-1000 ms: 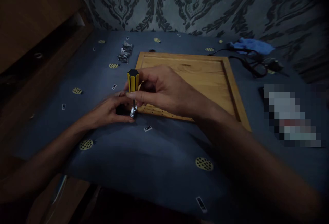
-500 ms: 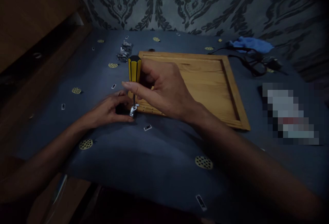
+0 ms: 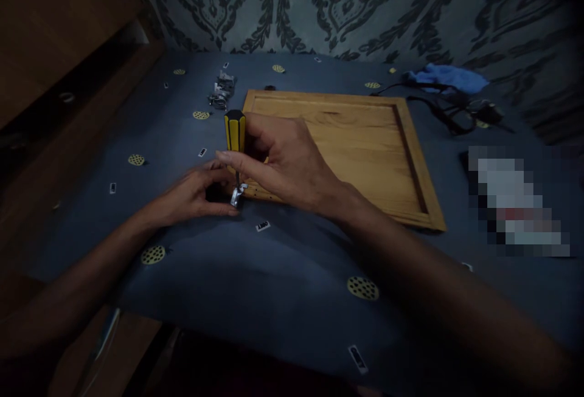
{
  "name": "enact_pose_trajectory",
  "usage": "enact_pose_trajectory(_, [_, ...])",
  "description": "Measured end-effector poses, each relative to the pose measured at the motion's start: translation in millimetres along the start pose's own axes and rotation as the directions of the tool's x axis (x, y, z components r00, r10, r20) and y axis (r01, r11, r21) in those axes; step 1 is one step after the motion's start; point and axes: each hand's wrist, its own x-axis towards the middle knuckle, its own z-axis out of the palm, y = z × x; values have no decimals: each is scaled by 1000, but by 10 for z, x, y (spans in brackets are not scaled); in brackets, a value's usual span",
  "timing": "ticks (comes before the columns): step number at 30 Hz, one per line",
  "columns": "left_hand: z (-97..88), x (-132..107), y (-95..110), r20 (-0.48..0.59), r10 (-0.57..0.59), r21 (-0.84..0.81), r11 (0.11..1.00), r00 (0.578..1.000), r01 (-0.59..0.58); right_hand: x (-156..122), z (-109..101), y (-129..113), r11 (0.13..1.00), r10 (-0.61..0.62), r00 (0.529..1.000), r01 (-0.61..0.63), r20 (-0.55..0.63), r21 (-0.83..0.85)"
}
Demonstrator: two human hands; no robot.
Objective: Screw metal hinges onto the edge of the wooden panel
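My right hand (image 3: 292, 163) is closed around a screwdriver (image 3: 235, 132) with a yellow and black handle. The shaft points down, nearly upright, and its tip meets a small silver metal hinge (image 3: 235, 197) at the near left corner of a framed wooden panel (image 3: 360, 154). From the left, my left hand (image 3: 194, 195) reaches in and steadies the hinge, its thumb along the near side and its fingers curled behind. Those fingertips are partly hidden by my right hand. Small dark holes show in the panel's near edge beside the hinge.
More metal hinges (image 3: 222, 90) lie behind the panel's left corner. At the back right are a blue cloth (image 3: 449, 78) and dark eyeglasses (image 3: 449, 114). A pixelated object (image 3: 515, 199) rests at the right. Patterned blue cloth (image 3: 301, 324) covers the surface; a wooden cabinet (image 3: 59, 26) stands left.
The screwdriver handle and my right hand have shifted slightly down and left, with the tip still at the hinge. My left hand has stayed in place.
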Motion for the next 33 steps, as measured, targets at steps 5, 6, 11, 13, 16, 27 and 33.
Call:
enact_pose_trajectory(5, [4,2,7,-5,-7,-9,1000,1000,7,0,-37,-25,1000,-2,998,0,67,23])
enact_pose_trajectory(6, [6,3,9,-3,-12,-11,1000,1000,12,-1,-56,-37,1000,0,996,-2,89,30])
enact_pose_trajectory(11, [12,9,-5,0,3,-16,1000,1000,-3,0,-169,-81,995,11,980,-31,199,98])
enact_pose_trajectory(13, [12,6,-13,-6,16,-12,1000,1000,-16,7,-186,-85,990,17,975,-48,223,134])
enact_pose_trajectory(16, [13,0,-14,-25,14,4,1000,1000,-14,17,-158,-95,980,48,974,-88,221,178])
enact_pose_trajectory(27, [22,10,-17,-34,30,-10,999,999,-30,33,-183,-93,952,73,958,-149,276,267])
enact_pose_trajectory(33, [11,13,14,-28,37,-2,999,999,-37,28,-220,-128,987,29,949,-76,314,139])
